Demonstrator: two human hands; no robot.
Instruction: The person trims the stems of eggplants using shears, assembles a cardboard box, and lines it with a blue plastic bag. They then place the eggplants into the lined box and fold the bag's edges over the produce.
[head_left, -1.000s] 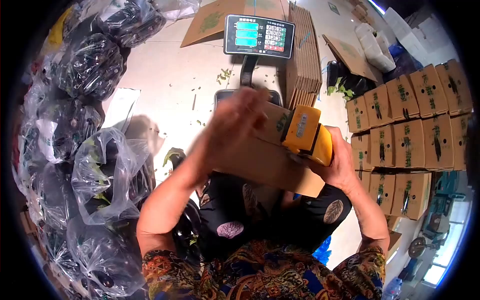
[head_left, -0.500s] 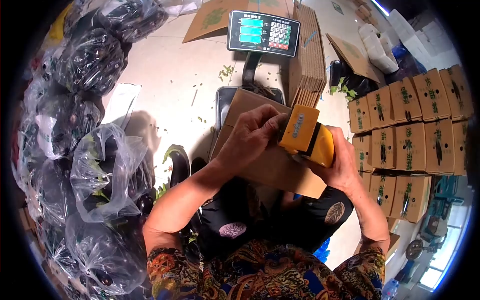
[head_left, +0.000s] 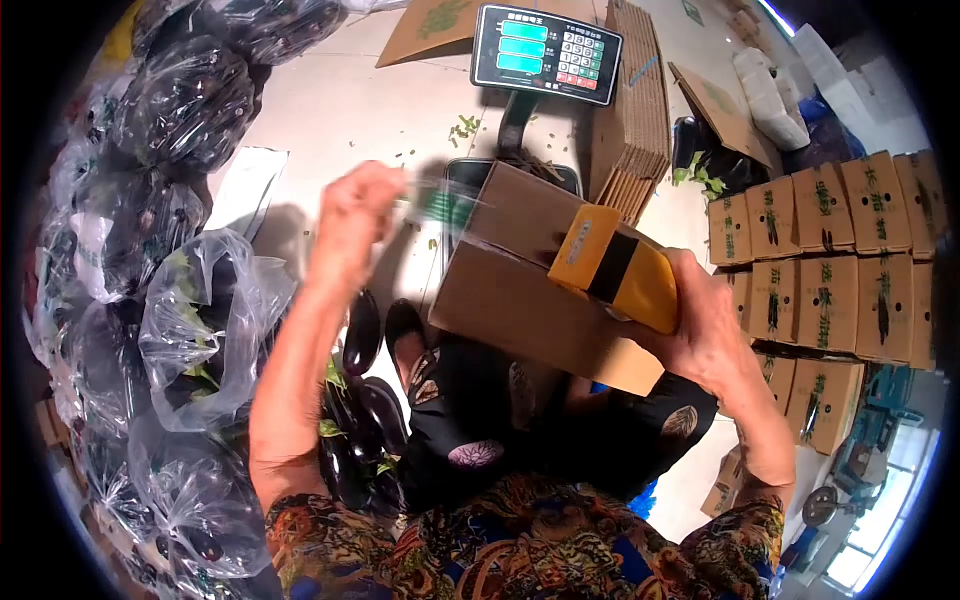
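Note:
My right hand point(head_left: 705, 320) grips a yellow tape dispenser point(head_left: 640, 285) with a black band, held over the right part of a cardboard box point(head_left: 520, 300). Below the dispenser, the brown box sits tilted in front of my knees, its top flaps meeting at a seam. Out to the left of the box, my left hand point(head_left: 362, 215) is closed, slightly blurred, at the end of a strip of clear tape with green print point(head_left: 445, 207). That strip stretches from the fingers to the box's left edge.
Beyond the box stands a scale with a lit display point(head_left: 546, 52). Flattened cartons point(head_left: 635, 100) lean beside it. Bagged eggplants point(head_left: 185, 105) fill the left; loose eggplants point(head_left: 380, 410) lie by my leg. Printed boxes point(head_left: 825, 260) are stacked at right.
My left hand has moved left, away from the dispenser, and a strip of tape now shows between it and the box. The right hand still holds the dispenser over the box.

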